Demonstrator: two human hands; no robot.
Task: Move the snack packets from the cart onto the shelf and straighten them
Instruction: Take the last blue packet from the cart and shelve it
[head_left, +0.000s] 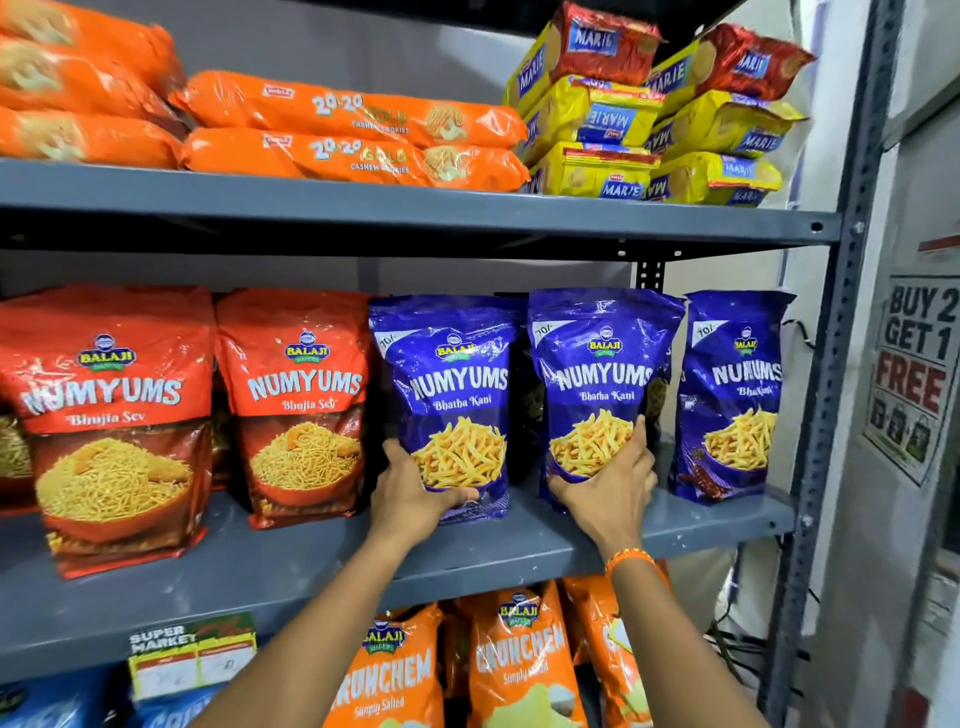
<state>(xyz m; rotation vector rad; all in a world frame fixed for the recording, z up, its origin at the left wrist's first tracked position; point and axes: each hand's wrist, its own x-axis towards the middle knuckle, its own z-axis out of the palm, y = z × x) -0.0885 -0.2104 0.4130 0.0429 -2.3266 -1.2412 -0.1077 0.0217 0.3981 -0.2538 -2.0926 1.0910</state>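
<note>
Gripping two upright blue packets at centre frame — left hand (415, 499) clamps left blue packet (452, 395), right hand (610, 486) clamps right blue packet (602, 374) — long axes vertical, bases on shelf (311, 561).

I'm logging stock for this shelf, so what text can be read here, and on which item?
"20-20 GOLD CASHEW COOKIES": orange cookie packs, top shelf.
"MARIE": yellow-red biscuit packs.
"BALAJI NUMYUMS Bhujia Sev": red packets.
"BALAJI NUMYUMS Bhatha Kani", "70/-": blue packets, one in each of the left hand and right hand.
"BALAJI CRUNCHEM Simply Salted": orange bags.
"SUPER MARKET": shelf tag; its prices are unreadable.
"BUY 2 GET 1 FREE": wall poster.
</note>
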